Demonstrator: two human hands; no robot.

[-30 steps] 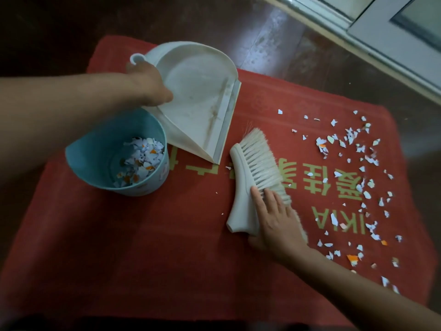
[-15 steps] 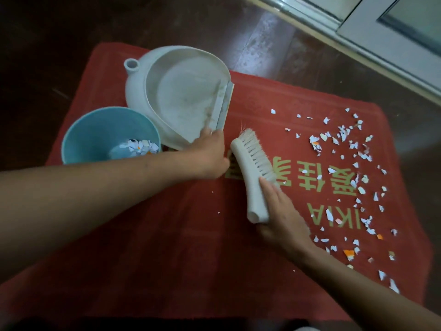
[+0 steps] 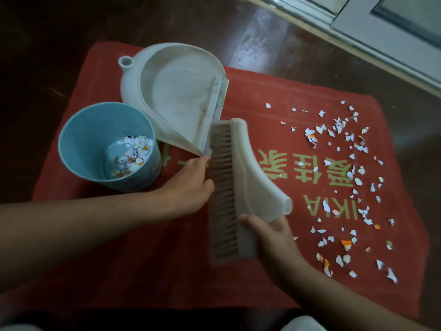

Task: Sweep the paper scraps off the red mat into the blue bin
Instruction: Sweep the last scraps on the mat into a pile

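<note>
Head view, looking down at a red mat (image 3: pixel 143 259) spread on a dark floor (image 3: pixel 71 44). A pale door frame (image 3: pixel 358 32) crosses the far right corner.

A blue bin (image 3: pixel 83 139) stands on the left part of the mat, with torn paper lying at its bottom. Just behind and to the right of it, a white dustpan (image 3: pixel 176 96) lies flat. Its straight lip faces the mat's middle, and its short, hollow handle points to the far left. The pan's tray holds no visible paper.

The right hand (image 3: pixel 269 235) grips a white brush (image 3: pixel 241 175) from below, near the wide end of the brush back. The thumb (image 3: pixel 245 220) is curled over the edge beside the bristles. The brush is turned so that the bristles (image 3: pixel 222 187) face left and upward (the hollow handle stub points right). Its far tip lies just beside the near corner of the dustpan's lip.

The left hand (image 3: pixel 188 185) reaches in between bin and brush. Its fingers are stretched loosely towards that corner and lie against the bristles; whether they pinch anything cannot be told.

The paper scraps (image 3: pixel 310 136) (white, a few orange) lie scattered over the right part of the mat, across and beyond its yellow lettering, well apart from the bin.
</note>
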